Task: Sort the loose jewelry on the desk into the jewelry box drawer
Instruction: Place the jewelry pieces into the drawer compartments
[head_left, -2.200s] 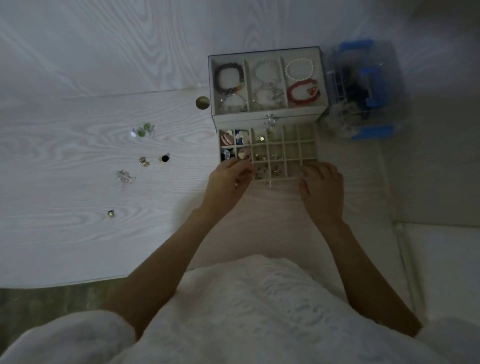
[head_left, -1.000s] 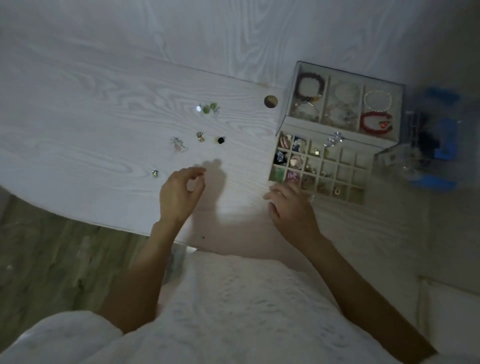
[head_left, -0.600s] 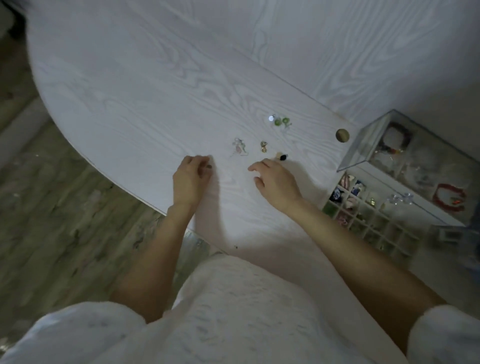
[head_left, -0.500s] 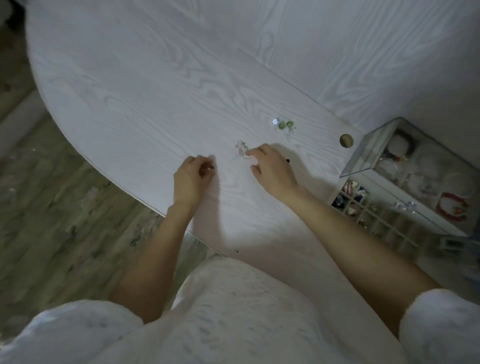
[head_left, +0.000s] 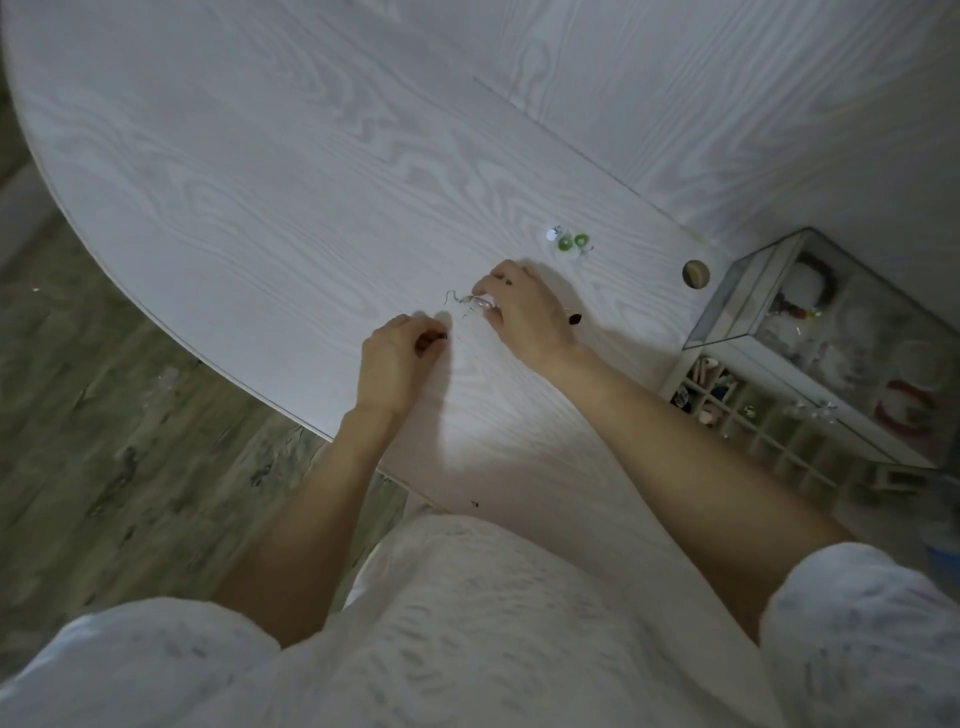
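Our right hand (head_left: 524, 312) has slid left of where it was half a second ago and now pinches the clear wire earring (head_left: 470, 303) at mid-frame. Our left hand (head_left: 400, 353) stays curled; whether it holds anything we cannot tell. The green pair (head_left: 571, 242) waits above, the drawer (head_left: 769, 441) far right, so a carry comes next.

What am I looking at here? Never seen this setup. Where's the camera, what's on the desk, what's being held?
No robot: a person works with bare hands, filmed by one wide-angle camera on their head, looking down. The right hand pinches a clear wire-hooked earring on the white desk. The left hand is curled, fingertips together; whether it holds anything is too small to tell. Still loose on the desk: green earrings and a small dark piece beside the right hand. At right stands the jewelry box, bracelets on top, its gridded drawer pulled open.
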